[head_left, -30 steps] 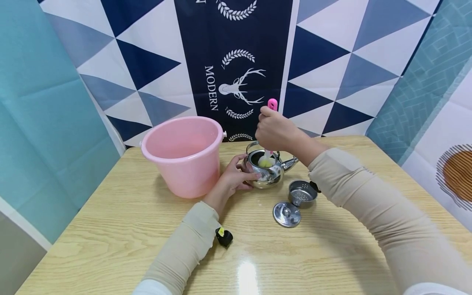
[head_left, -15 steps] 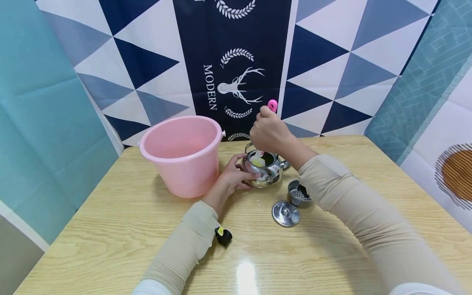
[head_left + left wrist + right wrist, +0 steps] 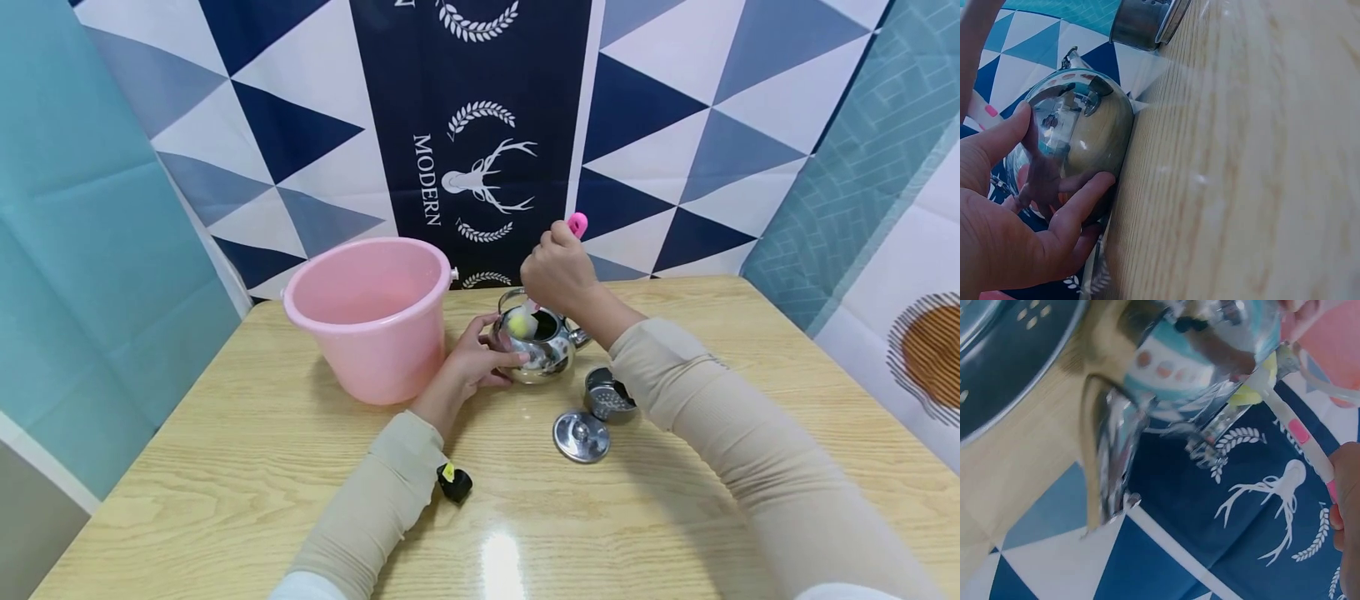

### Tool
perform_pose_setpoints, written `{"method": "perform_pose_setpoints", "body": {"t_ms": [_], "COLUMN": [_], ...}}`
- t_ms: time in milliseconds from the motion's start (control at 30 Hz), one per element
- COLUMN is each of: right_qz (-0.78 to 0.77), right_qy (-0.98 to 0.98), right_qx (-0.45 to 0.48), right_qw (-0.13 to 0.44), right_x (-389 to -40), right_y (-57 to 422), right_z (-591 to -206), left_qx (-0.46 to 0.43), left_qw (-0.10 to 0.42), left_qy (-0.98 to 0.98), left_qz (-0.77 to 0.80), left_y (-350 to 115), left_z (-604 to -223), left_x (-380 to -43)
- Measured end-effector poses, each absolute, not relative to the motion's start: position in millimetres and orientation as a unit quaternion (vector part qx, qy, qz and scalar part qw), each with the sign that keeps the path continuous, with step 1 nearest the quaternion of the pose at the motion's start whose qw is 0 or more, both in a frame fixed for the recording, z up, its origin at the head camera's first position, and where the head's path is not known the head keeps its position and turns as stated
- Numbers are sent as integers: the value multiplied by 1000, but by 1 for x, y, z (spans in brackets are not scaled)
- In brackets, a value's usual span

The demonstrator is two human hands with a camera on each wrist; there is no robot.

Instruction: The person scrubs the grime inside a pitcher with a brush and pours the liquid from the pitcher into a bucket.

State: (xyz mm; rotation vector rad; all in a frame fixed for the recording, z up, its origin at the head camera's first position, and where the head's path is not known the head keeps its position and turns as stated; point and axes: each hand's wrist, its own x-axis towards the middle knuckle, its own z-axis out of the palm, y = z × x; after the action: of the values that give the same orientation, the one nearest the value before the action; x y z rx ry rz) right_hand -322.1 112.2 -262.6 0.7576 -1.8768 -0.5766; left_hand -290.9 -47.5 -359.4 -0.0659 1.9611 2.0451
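Observation:
A shiny steel teapot [image 3: 551,360] sits on the table without its lid, its spout toward the right. My left hand [image 3: 472,360] grips the pot's left side, thumb and fingers spread round the curved body [image 3: 1100,125]. Above the opening, my right hand [image 3: 558,265] holds a cleaning brush [image 3: 577,224] in a fist, the pink handle end sticking out on top. Its yellow-and-white sponge head [image 3: 521,323] is in the pot's mouth, against the left side. In the right wrist view the brush's white-and-pink handle [image 3: 1285,415] slants from the pot to my fingers.
A pink bucket [image 3: 382,350] stands left of the teapot, close to my left hand. In front of the pot on the right lie a perforated steel strainer [image 3: 609,396] and a round steel lid [image 3: 581,436]. A patterned cloth [image 3: 300,150] hangs behind the table.
My right hand moved left, then slightly right; the brush now tilts more, its handle end further right and the sponge head at the opening's left side. The left hand keeps its hold on the teapot.

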Motion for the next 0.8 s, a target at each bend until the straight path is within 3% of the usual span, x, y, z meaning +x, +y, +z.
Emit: {"method": "perform_pose_setpoints", "body": {"t_ms": [267, 600, 800], "right_qz": [-272, -338, -273], "right_qy": [-773, -791, -805], "right_qx": [325, 339, 341], "right_qw": [472, 381, 402], "right_x": [-318, -306, -301], "right_y": [121, 129, 122], "right_z": [-257, -241, -241], "left_qx": [-17, -18, -17], "left_qw": [152, 153, 153], "left_qy": [681, 682, 681], "left_qz": [716, 715, 716], "left_y": [-46, -46, -47], "left_z": [-361, -360, -359], "left_x": [-289, -288, -289]}}
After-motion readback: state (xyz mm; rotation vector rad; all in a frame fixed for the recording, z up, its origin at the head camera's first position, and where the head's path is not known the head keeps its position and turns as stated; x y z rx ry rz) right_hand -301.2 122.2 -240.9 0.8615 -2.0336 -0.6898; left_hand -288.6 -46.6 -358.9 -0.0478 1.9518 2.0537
